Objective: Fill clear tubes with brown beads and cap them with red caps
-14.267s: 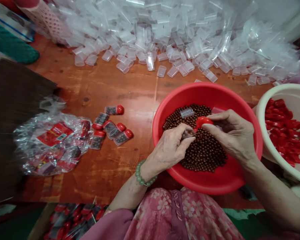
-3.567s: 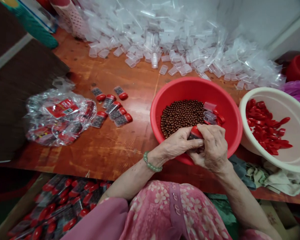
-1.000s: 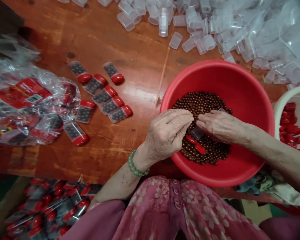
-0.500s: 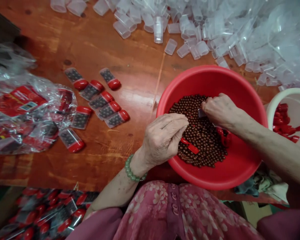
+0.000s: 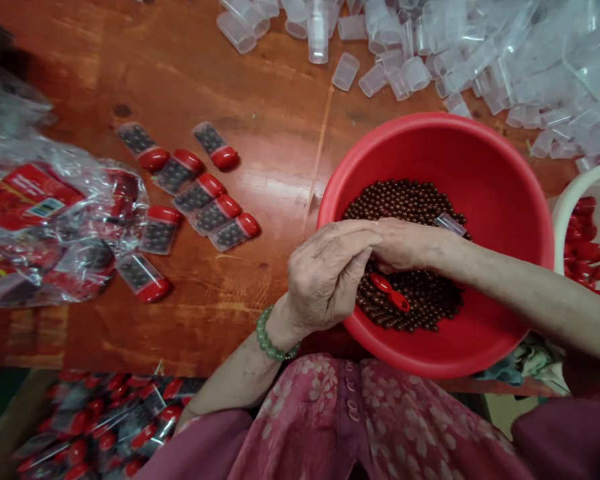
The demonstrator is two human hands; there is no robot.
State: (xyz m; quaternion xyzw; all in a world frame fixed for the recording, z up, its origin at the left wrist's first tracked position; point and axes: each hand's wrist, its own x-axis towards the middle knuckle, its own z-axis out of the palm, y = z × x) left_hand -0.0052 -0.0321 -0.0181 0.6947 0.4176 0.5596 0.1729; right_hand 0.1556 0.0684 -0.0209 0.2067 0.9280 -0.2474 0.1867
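Above the brown beads [image 5: 405, 200] in a red plastic basin [image 5: 480, 150] near the surface's [image 5: 220, 87] front edge, the left hand [image 5: 327, 270] curls with its grip hiding anything held, the open right hand [image 5: 410, 243] rests on it, and a slip could bury the red plastic piece [image 5: 390, 292] among the beads.

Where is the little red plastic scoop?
In the head view, the red plastic scoop lies on the brown beads inside the red basin, just below the right hand.
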